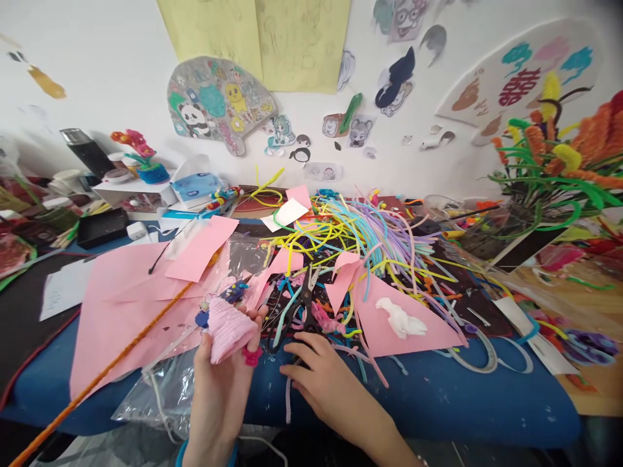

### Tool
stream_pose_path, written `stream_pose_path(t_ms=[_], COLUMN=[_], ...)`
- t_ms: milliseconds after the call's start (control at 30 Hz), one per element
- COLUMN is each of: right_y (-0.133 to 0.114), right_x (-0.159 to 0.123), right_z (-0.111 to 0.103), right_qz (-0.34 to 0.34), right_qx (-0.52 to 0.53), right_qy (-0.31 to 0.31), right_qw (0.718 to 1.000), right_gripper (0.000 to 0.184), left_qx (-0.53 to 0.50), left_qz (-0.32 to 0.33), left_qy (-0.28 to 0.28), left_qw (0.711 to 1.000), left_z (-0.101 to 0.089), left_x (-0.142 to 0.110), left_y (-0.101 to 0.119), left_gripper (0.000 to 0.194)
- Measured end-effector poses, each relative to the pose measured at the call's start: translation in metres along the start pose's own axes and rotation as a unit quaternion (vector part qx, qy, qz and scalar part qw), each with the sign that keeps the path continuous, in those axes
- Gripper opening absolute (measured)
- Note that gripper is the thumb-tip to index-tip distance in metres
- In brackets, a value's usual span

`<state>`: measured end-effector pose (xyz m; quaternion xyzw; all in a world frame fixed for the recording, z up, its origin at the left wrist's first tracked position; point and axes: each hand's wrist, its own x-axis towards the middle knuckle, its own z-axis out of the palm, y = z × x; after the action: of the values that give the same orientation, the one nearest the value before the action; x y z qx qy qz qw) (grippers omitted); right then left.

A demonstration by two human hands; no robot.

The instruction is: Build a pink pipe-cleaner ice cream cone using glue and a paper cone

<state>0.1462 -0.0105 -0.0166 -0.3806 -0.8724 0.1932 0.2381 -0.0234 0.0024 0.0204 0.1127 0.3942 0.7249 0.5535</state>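
My left hand (221,376) is closed around a small pink cone (231,327) with a ribbed, fuzzy surface, its wide end turned to the lower right. A bright pink fuzzy bit (251,356) shows beside that hand's fingers. To the right, my right hand (324,373) hovers low over the table's front, fingers bent and apart, with nothing visible in them. Just beyond its fingertips lie black-handled scissors (305,301), blades partly apart and pointing away. Pink curly pieces (327,319) lie beside the scissors.
Many pastel pipe cleaners (384,227) are heaped at the back. Pink paper (126,279) covers the left, and another pink sheet (374,324) carries white stuffing (400,318). A long orange stem (121,353) slants across the left. Clear plastic (160,389) hangs over the front edge.
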Motion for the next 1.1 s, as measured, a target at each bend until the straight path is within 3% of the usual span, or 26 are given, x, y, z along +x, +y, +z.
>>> stream_pose_path(t_ms=[100, 200, 300, 367, 400, 467, 533, 600, 733, 933, 1100], right_y=[0.005, 0.009, 0.008, 0.003, -0.001, -0.009, -0.016, -0.020, -0.022, -0.023, -0.021], right_x=[0.009, 0.021, 0.032, 0.036, 0.037, 0.036, 0.033, 0.027, 0.017, 0.017, 0.022], right_z=[0.013, 0.009, -0.004, -0.014, -0.019, -0.029, -0.037, -0.042, -0.044, -0.043, -0.042], right_qz=[-0.015, 0.002, 0.072, 0.094, 0.091, 0.055, -0.009, -0.060, -0.037, -0.060, -0.091], right_qx=[-0.012, 0.110, 0.312, 0.370, 0.359, 0.274, 0.168, 0.107, 0.127, 0.192, 0.161], right_qy=[0.008, 0.080, 0.190, 0.246, 0.264, 0.284, 0.276, 0.261, 0.231, 0.225, 0.249], right_qw=[1.000, 0.991, 0.928, 0.891, 0.890, 0.917, 0.946, 0.957, 0.964, 0.953, 0.951], right_gripper=[0.005, 0.012, 0.014, 0.012, 0.011, 0.009, 0.014, 0.024, 0.038, 0.027, 0.023], left_qx=[0.015, 0.040, 0.068, 0.089, 0.098, 0.114, 0.137, 0.169, 0.236, 0.282, 0.284], left_qz=[-0.005, -0.015, -0.022, -0.014, -0.006, 0.015, 0.035, 0.060, 0.087, 0.093, 0.086], left_qy=[-0.006, -0.016, -0.029, -0.035, -0.035, -0.038, -0.055, -0.078, -0.118, -0.170, -0.185], left_qw=[1.000, 0.999, 0.997, 0.995, 0.995, 0.993, 0.988, 0.981, 0.961, 0.940, 0.937], left_z=[-0.005, -0.011, -0.015, -0.015, -0.014, -0.014, -0.016, -0.019, -0.029, -0.040, -0.043], left_x=[0.000, 0.000, 0.002, 0.002, 0.001, -0.001, -0.005, -0.007, -0.011, -0.012, -0.013], left_y=[-0.001, -0.005, -0.007, -0.008, -0.008, -0.009, -0.011, -0.013, -0.016, -0.021, -0.021], left_gripper=[0.035, 0.036, 0.046, 0.050, 0.050, 0.047, 0.045, 0.044, 0.045, 0.045, 0.044])
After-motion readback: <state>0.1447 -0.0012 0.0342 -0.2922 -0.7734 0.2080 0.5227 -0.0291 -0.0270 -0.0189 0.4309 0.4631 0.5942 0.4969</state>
